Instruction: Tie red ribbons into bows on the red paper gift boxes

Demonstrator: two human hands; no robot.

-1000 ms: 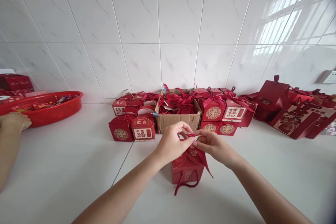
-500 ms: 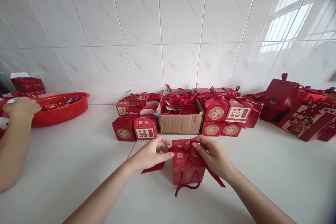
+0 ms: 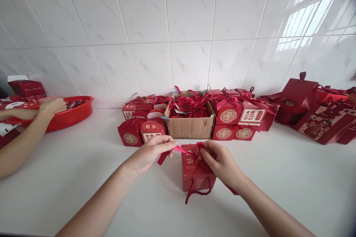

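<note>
A small red gift box with a twisted rope handle stands in front of me on the white counter. Across its top runs a dark red ribbon. My left hand pinches one end of that ribbon, pulled taut to the left of the box, with a loose tail hanging below. At the top right of the box, my right hand pinches a loop of the ribbon. Its fingers hide part of the lid and the knot area. Another ribbon tail shows below my right hand.
Behind the gift box stands a cardboard box full of red ribbons. Finished-looking red boxes sit to its left, and stacked bow-tied boxes to its right. Red bags lie far right. At left, another person's hands are over a red basin.
My left hand has closed on the ribbon end and drawn it up and left, tightening it. My right hand stays at the loop. The other person's hand has moved right over the basin.
</note>
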